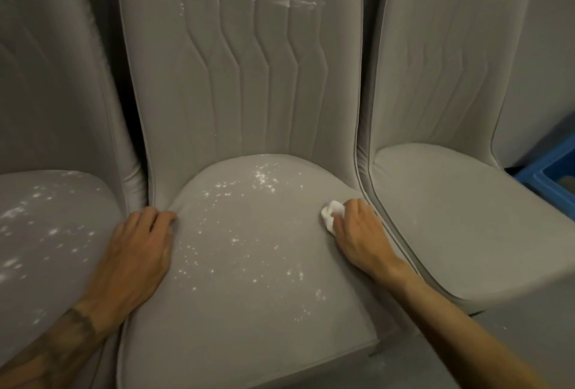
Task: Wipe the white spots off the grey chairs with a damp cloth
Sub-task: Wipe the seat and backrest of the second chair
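Note:
Three grey upholstered chairs stand side by side. The middle chair (249,311) has white spots (264,178) scattered over its seat and a white smear (289,2) high on its backrest. My right hand (357,230) grips a small white cloth (331,213) and presses it on the right side of that seat. My left hand (141,245) rests on the seat's left edge, its fingertips curled into the seam by the backrest. The left chair (46,264) also carries white spots on its seat. On the right chair (451,233) I see no spots.
A blue plastic crate (550,175) sits at the right edge behind the right chair. A grey floor (513,342) shows at the lower right. The chairs stand tight against each other with narrow gaps between them.

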The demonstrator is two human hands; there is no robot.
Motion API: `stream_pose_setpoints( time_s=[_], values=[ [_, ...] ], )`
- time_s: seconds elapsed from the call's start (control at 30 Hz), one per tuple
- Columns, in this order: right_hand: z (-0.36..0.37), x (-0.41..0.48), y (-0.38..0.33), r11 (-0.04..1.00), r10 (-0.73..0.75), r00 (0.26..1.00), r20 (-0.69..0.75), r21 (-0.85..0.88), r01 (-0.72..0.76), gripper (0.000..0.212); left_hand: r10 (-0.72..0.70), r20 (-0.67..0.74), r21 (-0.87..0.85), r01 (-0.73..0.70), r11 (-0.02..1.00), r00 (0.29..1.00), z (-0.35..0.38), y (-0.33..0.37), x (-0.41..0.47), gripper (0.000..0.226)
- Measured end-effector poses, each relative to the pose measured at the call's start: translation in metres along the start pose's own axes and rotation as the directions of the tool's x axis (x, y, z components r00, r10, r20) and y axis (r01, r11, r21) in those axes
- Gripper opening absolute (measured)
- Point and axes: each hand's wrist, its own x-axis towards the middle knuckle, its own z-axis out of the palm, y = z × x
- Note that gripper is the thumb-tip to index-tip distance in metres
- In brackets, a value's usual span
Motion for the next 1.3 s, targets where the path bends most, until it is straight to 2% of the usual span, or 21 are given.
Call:
stream_pose_setpoints(
  time_s=[0.07,0.17,0.23,0.33,0.4,0.57,0.63,0.73,0.77,0.8,0.87,0.9,0.97,1.07,1.1,1.2,1.23,1.3],
  values=[
    [0.012,0.002,-0.017,0.999,0.037,0.999,-0.014,0.016,-0.037,0.027,-0.004,0.003,-0.001,0.004,1.0,1.0,0.0,0.0,0.0,0.028],
    [0.017,-0.006,-0.016,0.986,-0.126,0.992,0.027,0.116,0.122,0.027,-0.021,0.01,-0.013,0.021,1.0,1.0,-0.001,0.0,0.0,0.028],
    [0.013,0.012,0.001,0.982,-0.175,0.982,0.078,0.079,0.169,0.028,-0.032,0.019,-0.02,0.032,0.999,0.999,-0.001,0.0,0.0,0.027],
    [0.009,0.048,0.01,1.0,-0.006,0.999,0.036,-0.01,0.006,0.03,-0.05,0.03,-0.02,0.05,0.999,0.998,-0.002,0.003,0.0,0.025],
    [0.017,0.053,-0.003,0.999,0.032,0.999,-0.036,-0.036,-0.034,0.029,-0.062,0.032,-0.018,0.062,0.998,0.998,-0.003,0.003,0.0,0.025],
    [0.022,0.033,0.0,0.977,-0.2,0.978,0.059,0.08,0.195,0.023,-0.061,0.055,-0.029,0.062,0.998,0.997,-0.001,0.001,-0.001,0.026],
    [0.014,0.046,0.005,0.979,-0.206,0.978,0.041,-0.001,0.206,0.022,-0.071,0.067,-0.023,0.073,0.997,0.995,-0.001,0.001,-0.001,0.027],
    [0.01,0.063,-0.017,0.993,-0.096,0.995,0.005,-0.07,0.096,0.014,-0.086,0.086,-0.016,0.087,0.996,0.993,-0.002,0.002,-0.001,0.028],
    [0.012,0.064,-0.028,0.993,-0.099,0.995,-0.007,-0.07,0.099,0.012,-0.089,0.087,-0.014,0.09,0.996,0.992,-0.002,0.002,-0.001,0.028],
    [0.018,0.065,-0.035,0.986,-0.152,0.987,-0.049,-0.076,0.148,0.012,-0.089,0.087,-0.013,0.091,0.996,0.992,-0.002,0.002,-0.001,0.029],
    [0.031,0.063,-0.039,0.966,-0.257,0.966,-0.039,-0.012,0.256,0.008,-0.082,0.081,-0.014,0.084,0.996,0.993,-0.002,0.002,0.0,0.029],
    [0.035,0.063,-0.033,0.96,-0.279,0.96,-0.022,0.019,0.279,0.014,-0.08,0.074,-0.02,0.082,0.996,0.994,-0.002,0.002,0.0,0.029],
    [0.036,0.076,-0.018,0.974,-0.228,0.974,-0.003,0.0,0.228,0.022,-0.083,0.069,-0.03,0.085,0.996,0.994,-0.003,0.003,0.001,0.029],
    [0.034,0.101,-0.022,0.995,0.002,1.0,-0.002,-0.096,-0.003,0.025,-0.099,0.076,-0.042,0.102,0.994,0.992,-0.005,0.006,0.002,0.029],
    [0.036,0.104,-0.033,0.993,-0.013,1.0,0.004,-0.12,0.013,0.025,-0.104,0.079,-0.044,0.108,0.993,0.991,-0.006,0.007,0.002,0.03],
    [0.05,0.092,-0.057,0.942,-0.322,0.946,0.024,-0.092,0.323,0.022,-0.103,0.082,-0.039,0.107,0.994,0.991,-0.007,0.007,0.002,0.031],
    [0.051,0.089,-0.054,0.925,-0.377,0.926,0.03,-0.043,0.378,0.021,-0.1,0.079,-0.036,0.103,0.994,0.992,-0.007,0.007,0.002,0.031],
    [0.046,0.094,-0.041,0.932,-0.363,0.931,0.039,0.012,0.363,0.022,-0.094,0.074,-0.032,0.097,0.995,0.993,-0.006,0.006,0.002,0.031]
  ],
)
